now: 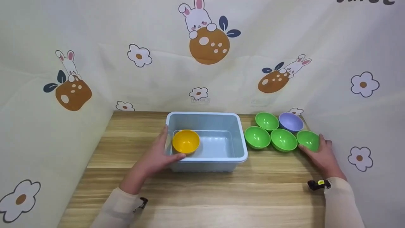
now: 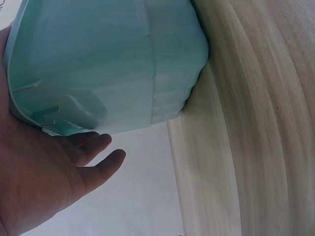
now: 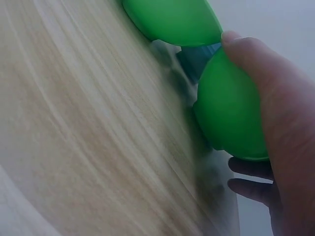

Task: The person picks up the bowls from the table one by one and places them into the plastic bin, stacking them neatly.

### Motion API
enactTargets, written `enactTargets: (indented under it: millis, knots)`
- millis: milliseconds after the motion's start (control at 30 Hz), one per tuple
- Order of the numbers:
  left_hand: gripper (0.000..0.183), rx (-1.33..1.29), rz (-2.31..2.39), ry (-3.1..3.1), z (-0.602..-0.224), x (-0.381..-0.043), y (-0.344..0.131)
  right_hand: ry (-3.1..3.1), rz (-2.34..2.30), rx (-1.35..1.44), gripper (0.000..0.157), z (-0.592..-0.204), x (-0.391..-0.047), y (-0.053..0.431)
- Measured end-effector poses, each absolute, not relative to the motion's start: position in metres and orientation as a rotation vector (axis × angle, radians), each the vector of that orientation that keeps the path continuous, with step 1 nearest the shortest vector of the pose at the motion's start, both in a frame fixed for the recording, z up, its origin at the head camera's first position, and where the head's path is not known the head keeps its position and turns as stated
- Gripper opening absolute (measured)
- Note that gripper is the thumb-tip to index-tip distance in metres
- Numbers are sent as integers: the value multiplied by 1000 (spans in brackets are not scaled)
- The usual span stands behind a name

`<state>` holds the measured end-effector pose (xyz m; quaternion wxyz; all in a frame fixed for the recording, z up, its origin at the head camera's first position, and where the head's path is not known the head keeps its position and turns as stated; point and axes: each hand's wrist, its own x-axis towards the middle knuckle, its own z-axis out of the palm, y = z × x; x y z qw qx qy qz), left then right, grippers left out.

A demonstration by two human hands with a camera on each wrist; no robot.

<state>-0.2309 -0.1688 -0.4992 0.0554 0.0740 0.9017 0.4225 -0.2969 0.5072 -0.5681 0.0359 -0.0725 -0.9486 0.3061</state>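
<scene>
A light blue plastic bin point(image 1: 207, 164) stands on the wooden table with a yellow bowl point(image 1: 186, 142) inside at its left. My left hand point(image 1: 155, 155) rests spread against the bin's left front corner, thumb along the front rim. In the left wrist view its fingers point(image 2: 101, 169) extend loosely beside the bin wall. To the right of the bin, my right hand point(image 1: 322, 158) holds the rightmost green bowl point(image 1: 308, 140) between thumb and fingers. The right wrist view shows the thumb at the rim of that green bowl point(image 3: 229, 105), with fingers on its far side.
Beside the held bowl are more green bowls point(image 1: 284, 140), in two rows, and a purple bowl point(image 1: 291, 122) behind them. Pale sheets printed with rabbits and flowers point(image 1: 363, 84) wall off the table point(image 1: 202, 196) at the back and both sides.
</scene>
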Motion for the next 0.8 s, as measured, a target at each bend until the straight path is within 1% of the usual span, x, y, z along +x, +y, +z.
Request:
enactTargets:
  millis: [133, 567, 800]
  knots:
    - [147, 271, 1275, 2766, -501, -233, -169, -2874, 912, -198, 129, -563, -292, 506]
    - [146, 238, 1279, 2742, -499, -233, -169, -2902, 688, -133, 130, -548, -287, 497]
    - [147, 225, 1277, 2735, -501, -234, -169, -2894, 679, -103, 129, -536, -283, 486]
